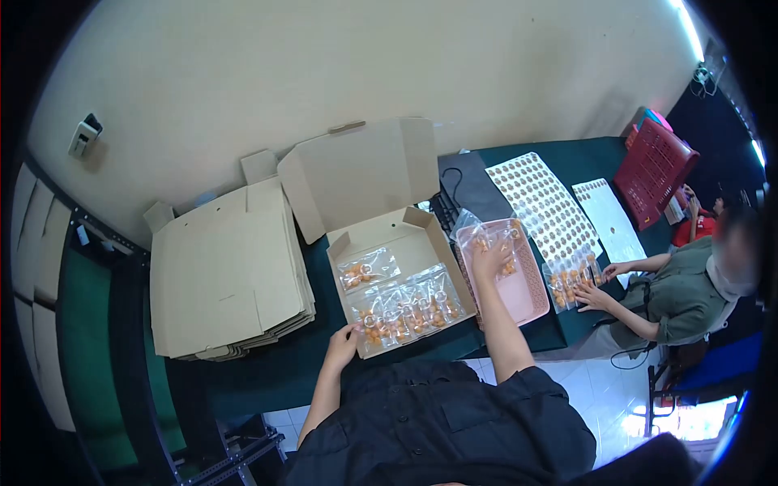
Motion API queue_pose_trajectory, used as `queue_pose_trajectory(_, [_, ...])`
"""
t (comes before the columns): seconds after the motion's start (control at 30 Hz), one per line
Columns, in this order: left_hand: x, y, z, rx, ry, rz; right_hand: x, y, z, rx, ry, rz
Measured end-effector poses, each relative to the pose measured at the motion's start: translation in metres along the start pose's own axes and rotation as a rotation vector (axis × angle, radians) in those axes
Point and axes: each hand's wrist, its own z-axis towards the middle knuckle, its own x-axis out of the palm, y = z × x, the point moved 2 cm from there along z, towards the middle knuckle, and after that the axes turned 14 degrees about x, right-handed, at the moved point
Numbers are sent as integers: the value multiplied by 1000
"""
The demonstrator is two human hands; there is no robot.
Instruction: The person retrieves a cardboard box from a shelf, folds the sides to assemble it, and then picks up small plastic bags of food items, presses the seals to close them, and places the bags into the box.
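My left hand (344, 343) is closed on the near left corner of an open cardboard box (389, 236), its thumb at the rim. Inside the box, clear plastic packets (407, 308) of small orange-brown pieces lie in an overlapping row along the near side. One more packet (366, 271) lies behind them at the left. My right hand (491, 259) is down in a pink plastic basket (531, 296), its fingers closed on a similar packet (480, 240); the fingertips are partly hidden. More packets lie around that hand.
A stack of flattened cardboard boxes (223, 271) stands at the left. Sticker sheets (545, 198) lie behind the basket, beside a dark red basket (655, 172). At the right, a co-worker's hands (596, 296) are on a row of packets (569, 283).
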Motion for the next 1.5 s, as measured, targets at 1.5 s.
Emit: queue_pose_trajectory(1.5, [39, -101, 19, 170, -120, -793, -118, 82, -177, 136, 1513, 881])
